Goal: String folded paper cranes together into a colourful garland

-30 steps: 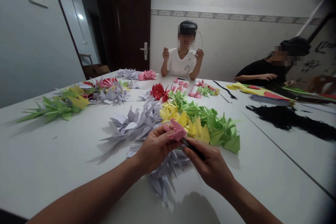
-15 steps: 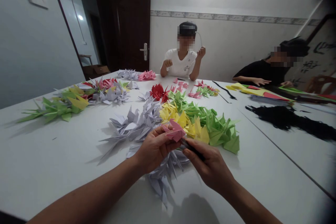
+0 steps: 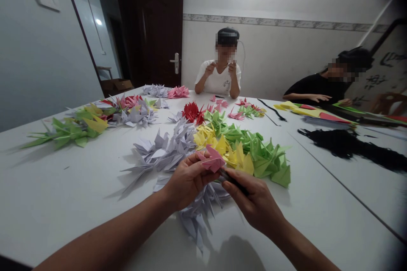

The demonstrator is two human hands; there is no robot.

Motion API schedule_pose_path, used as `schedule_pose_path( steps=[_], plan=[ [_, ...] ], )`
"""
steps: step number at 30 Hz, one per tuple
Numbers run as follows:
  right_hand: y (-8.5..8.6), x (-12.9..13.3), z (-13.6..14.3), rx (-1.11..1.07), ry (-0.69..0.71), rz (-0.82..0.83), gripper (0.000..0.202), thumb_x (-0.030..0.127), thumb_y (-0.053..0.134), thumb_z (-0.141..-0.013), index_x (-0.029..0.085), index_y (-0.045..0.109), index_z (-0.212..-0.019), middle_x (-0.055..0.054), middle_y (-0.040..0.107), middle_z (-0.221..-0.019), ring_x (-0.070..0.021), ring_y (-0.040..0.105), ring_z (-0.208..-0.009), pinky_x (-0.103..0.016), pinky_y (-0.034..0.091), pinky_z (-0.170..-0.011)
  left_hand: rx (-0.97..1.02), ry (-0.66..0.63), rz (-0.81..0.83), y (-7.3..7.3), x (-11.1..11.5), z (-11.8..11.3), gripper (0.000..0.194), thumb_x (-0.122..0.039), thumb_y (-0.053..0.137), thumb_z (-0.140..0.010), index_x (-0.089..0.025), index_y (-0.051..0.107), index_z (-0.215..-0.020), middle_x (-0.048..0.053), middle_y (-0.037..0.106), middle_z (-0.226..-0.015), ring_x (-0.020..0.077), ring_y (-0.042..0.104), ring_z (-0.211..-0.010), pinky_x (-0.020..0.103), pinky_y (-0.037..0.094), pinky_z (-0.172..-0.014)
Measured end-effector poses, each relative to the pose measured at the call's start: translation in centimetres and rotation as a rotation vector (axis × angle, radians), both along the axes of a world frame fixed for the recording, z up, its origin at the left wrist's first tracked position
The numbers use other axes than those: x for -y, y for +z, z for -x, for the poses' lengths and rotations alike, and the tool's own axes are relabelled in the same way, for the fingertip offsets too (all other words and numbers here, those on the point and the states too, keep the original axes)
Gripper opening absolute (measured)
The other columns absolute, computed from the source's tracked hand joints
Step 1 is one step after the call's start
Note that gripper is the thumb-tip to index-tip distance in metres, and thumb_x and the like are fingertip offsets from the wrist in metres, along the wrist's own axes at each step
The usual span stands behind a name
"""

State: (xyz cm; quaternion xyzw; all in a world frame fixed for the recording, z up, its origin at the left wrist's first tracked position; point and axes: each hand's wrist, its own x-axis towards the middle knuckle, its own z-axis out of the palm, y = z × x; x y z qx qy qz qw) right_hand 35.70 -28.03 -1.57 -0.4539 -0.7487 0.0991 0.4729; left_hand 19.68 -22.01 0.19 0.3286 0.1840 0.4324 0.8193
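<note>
A pink folded paper crane point(image 3: 213, 160) is pinched between the thumb and fingers of my left hand point(image 3: 187, 182). My right hand point(image 3: 254, 194) is closed around a slim dark tool point(image 3: 234, 181) of a kind I cannot make out. The tool's front end meets the underside of the crane, and its tip is hidden there. Under and around both hands lie folded paper cranes: white ones point(image 3: 171, 148) to the left, yellow ones point(image 3: 206, 137) behind, green ones point(image 3: 263, 156) to the right. Red ones point(image 3: 192, 112) sit farther back.
On the white table point(image 3: 95, 203), a mixed pile of cranes point(image 3: 79, 123) lies at the left. Black string point(image 3: 346, 142) and coloured paper sheets point(image 3: 314, 112) lie at the right. One person point(image 3: 219, 76) sits opposite, another point(image 3: 314, 84) at the far right.
The person opposite has raised both hands close together before the chest. My hands, the crane and the tool have stayed almost in place.
</note>
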Motion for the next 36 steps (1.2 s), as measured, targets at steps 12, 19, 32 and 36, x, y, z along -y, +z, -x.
schedule_pose_path(
  steps=[12, 19, 32, 36],
  plan=[
    [0.1, 0.0, 0.2, -0.04, 0.029, -0.021, 0.021, 0.018, 0.055, -0.088, 0.018, 0.066, -0.105, -0.005, 0.072, -0.091, -0.0177, 0.068, -0.079, -0.025, 0.054, -0.067, 0.02, -0.005, -0.007, 0.1, 0.0, 0.0, 0.023, -0.018, 0.083, -0.059, -0.014, 0.065, -0.072, 0.001, 0.072, -0.072, 0.0102, 0.066, -0.065, 0.021, 0.055, -0.067],
    [-0.3, 0.2, 0.0, -0.141, -0.047, -0.071, 0.017, 0.023, 0.06, -0.086, 0.019, 0.064, -0.102, -0.006, 0.071, -0.09, -0.0179, 0.067, -0.075, -0.026, 0.055, -0.065, -0.073, 0.018, -0.069, 0.0, -0.2, 0.3, 0.025, -0.023, 0.081, -0.063, -0.015, 0.059, -0.072, 0.003, 0.07, -0.074, 0.0136, 0.068, -0.067, 0.022, 0.054, -0.063],
    [-0.9, -0.2, 0.1, -0.212, -0.098, -0.103, 0.008, 0.026, 0.064, -0.087, 0.018, 0.066, -0.085, -0.002, 0.066, -0.071, -0.0149, 0.062, -0.058, -0.024, 0.054, -0.054, -0.222, 0.046, -0.448, -1.5, 0.6, 0.2, 0.066, -0.035, 0.077, -0.071, -0.019, 0.042, -0.125, -0.001, 0.063, -0.074, 0.0127, 0.063, -0.06, 0.02, 0.044, -0.051],
    [-0.7, 0.6, -0.1, -0.2, -0.181, -0.268, 0.009, 0.019, 0.067, -0.083, 0.022, 0.065, -0.091, -0.001, 0.067, -0.075, -0.0143, 0.062, -0.059, -0.023, 0.053, -0.055, -0.257, 0.211, -0.596, -1.9, 0.2, 0.5, 0.048, -0.036, 0.067, -0.08, -0.022, 0.046, -0.122, -0.002, 0.059, -0.081, 0.0081, 0.057, -0.053, 0.022, 0.047, -0.051]
  ],
)
